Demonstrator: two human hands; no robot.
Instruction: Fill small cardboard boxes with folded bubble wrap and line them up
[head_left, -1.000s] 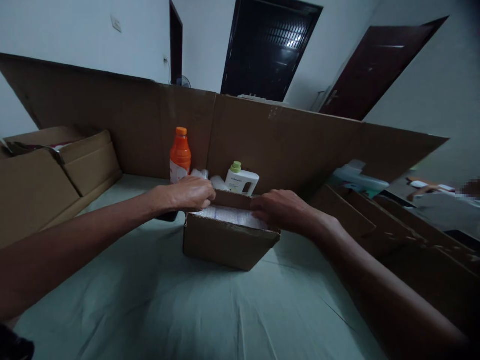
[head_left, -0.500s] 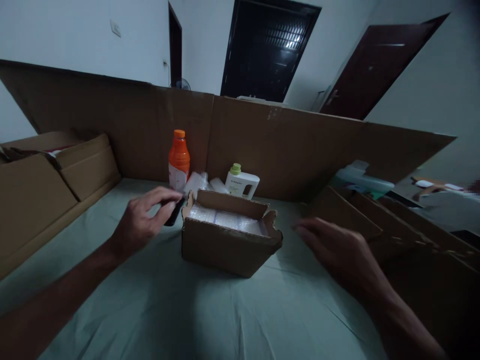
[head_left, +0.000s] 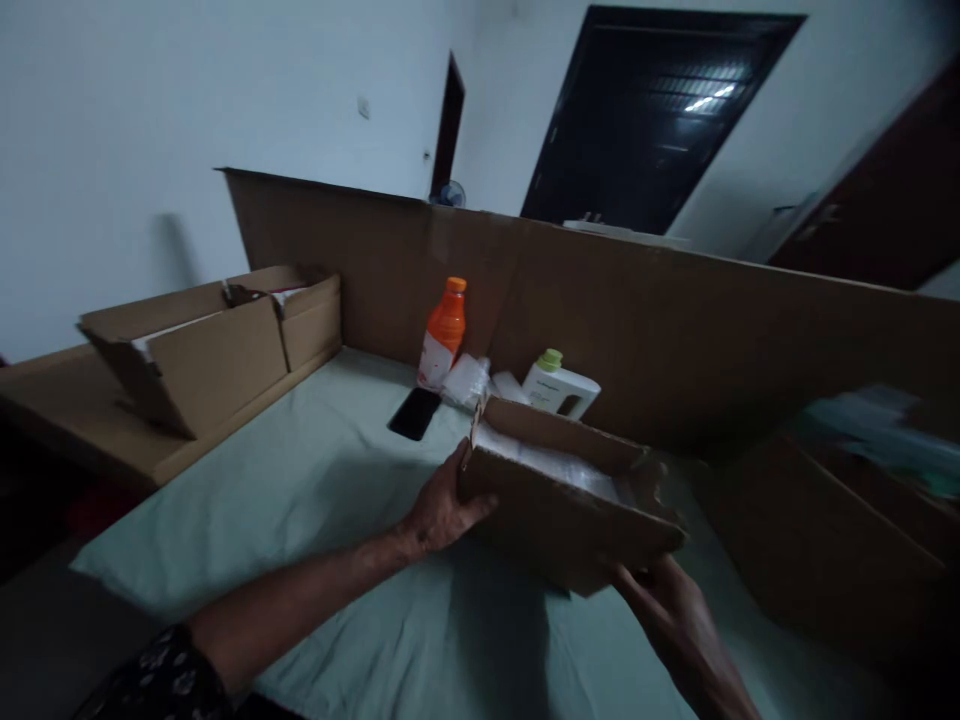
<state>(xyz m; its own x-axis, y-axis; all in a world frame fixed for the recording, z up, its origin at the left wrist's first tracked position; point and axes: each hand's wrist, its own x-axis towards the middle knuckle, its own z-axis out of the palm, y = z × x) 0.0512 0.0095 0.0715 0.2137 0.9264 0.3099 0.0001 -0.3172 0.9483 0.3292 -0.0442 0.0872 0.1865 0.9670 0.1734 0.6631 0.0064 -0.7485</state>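
Note:
A small open cardboard box (head_left: 555, 515) is between my two hands, slightly tilted. Clear bubble wrap (head_left: 559, 463) shows inside it. My left hand (head_left: 446, 505) grips the box's left end, thumb along the near wall and fingers hidden behind. At the lower right corner, my right hand (head_left: 667, 600) holds the box, its fingertips partly out of sight underneath. Behind the box stand an orange bottle (head_left: 444, 335) with a white label and a white jug (head_left: 559, 388) with a green cap. A black phone (head_left: 415, 414) lies flat to the left.
Crumpled clear plastic (head_left: 466, 380) lies by the orange bottle. A cardboard panel (head_left: 637, 330) walls off the back of the green cloth (head_left: 337, 560). Larger cardboard boxes flank it: one left (head_left: 217, 360), one right (head_left: 832, 540) with pale teal items on top.
Both hands have closed in from either side and taken hold of the cardboard box. The view has swung left, so everything sits further right. The phone is now uncovered.

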